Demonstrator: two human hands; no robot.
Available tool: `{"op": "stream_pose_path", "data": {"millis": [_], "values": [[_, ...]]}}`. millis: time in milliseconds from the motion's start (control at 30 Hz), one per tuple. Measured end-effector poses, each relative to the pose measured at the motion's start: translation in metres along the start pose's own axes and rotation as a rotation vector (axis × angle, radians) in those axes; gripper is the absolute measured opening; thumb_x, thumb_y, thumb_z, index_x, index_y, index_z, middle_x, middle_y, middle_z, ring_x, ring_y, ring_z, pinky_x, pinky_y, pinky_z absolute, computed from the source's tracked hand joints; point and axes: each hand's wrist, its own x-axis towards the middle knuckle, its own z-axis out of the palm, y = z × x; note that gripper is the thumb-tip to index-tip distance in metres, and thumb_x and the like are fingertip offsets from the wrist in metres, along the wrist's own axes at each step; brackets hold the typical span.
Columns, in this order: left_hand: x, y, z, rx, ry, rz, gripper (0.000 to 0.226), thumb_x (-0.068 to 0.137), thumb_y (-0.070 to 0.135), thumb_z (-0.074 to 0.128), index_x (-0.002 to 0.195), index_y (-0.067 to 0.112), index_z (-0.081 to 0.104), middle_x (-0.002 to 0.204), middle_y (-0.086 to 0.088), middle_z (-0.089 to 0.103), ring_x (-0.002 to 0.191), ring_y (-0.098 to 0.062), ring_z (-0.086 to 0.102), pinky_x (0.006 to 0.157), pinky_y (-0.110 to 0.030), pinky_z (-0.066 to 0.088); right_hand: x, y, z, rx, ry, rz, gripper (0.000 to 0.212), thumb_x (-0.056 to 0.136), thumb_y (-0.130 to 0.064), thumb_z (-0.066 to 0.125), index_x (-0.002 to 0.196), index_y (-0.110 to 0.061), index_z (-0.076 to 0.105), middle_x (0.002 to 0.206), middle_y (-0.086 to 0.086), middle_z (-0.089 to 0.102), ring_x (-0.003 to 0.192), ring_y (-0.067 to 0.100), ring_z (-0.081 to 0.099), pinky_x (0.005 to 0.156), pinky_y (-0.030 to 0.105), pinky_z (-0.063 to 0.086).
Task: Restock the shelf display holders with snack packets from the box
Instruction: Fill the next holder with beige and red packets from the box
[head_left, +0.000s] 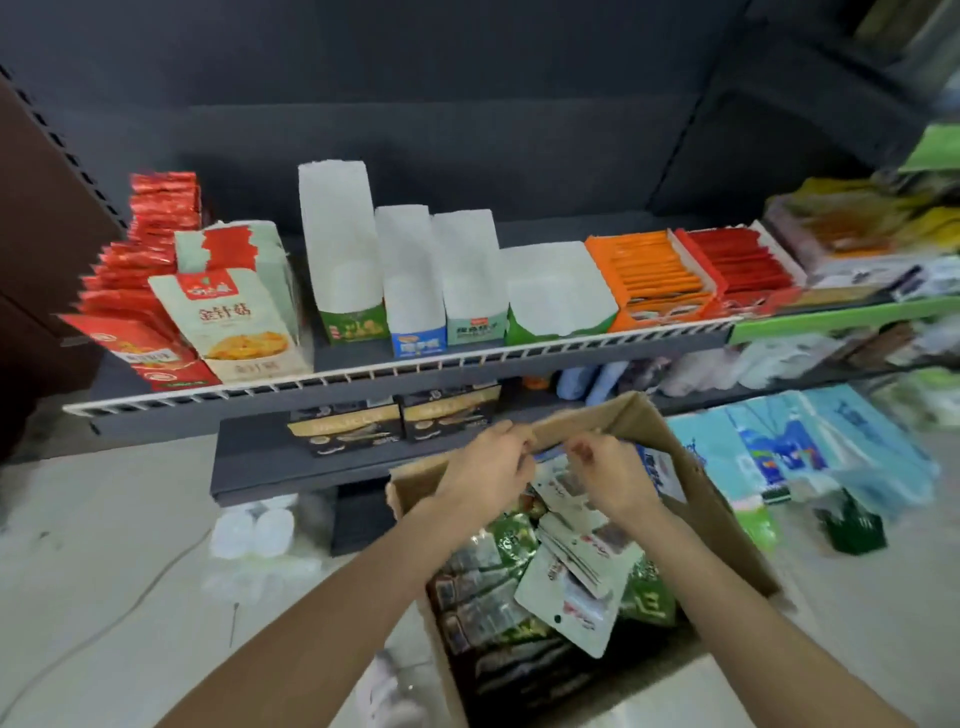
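A: Nearest: cardboard box (717, 525), loose snack packets (566, 587) heaped just below both hands.

B: Grip?

A: Left hand (485, 470) and right hand (605, 475) close together above the heap, fingers curled. Pinching a packet edge or the box flap? Cannot tell.

B: Risk?

A: Slippery pouches, thin pinch: likely to drop back or drag neighbours out.

B: Beyond the hands?

A: Empty white display holders (410, 275) on the shelf (363, 371). Light, easily toppled by a hard push.

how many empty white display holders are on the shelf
4, side by side mid-shelf: the tall holder, the blue-fronted holder, the pale green-fronted holder and the wide low holder. Their interiors look empty, though their depths are partly hidden.
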Motion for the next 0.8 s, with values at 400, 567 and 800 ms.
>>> {"op": "stream_pose_path", "data": {"millis": [400,567,800], "values": [[0.004,0.005,0.084,0.257,-0.17,-0.302,0.046,0.094,0.036,0.049,0.137,0.021,0.041,0.134,-0.006,0.047,0.126,-0.027,0.042,0.103,-0.042,0.033,-0.003,0.074,0.016,-0.383,-0.201,-0.196,0.044,0.094,-0.041,0.051,0.132,-0.02,0.051,0.128,0.007,0.049,0.116,0.027,0.05,0.096,0.038,0.041],[0.01,0.013,0.087,0.112,-0.131,-0.242,0.049,0.094,0.017,0.05,0.141,0.016,0.038,0.143,-0.006,0.04,0.129,-0.024,0.04,0.103,-0.039,0.039,-0.004,0.085,-0.003,-0.198,0.012,-0.134,0.02,0.1,-0.015,0.037,0.105,-0.007,0.055,0.099,0.017,0.064,0.088,0.034,0.064,0.066,0.038,0.046],[0.024,0.022,0.09,0.401,-0.209,-0.049,0.033,0.095,0.023,0.049,0.128,0.023,0.057,0.118,-0.001,0.066,0.111,-0.022,0.057,0.097,-0.031,0.04,-0.002,0.091,-0.02,-0.018,0.03,-0.173,0.021,0.097,-0.017,0.047,0.105,-0.005,0.063,0.099,0.016,0.068,0.08,0.027,0.06,0.063,0.028,0.04]]}}
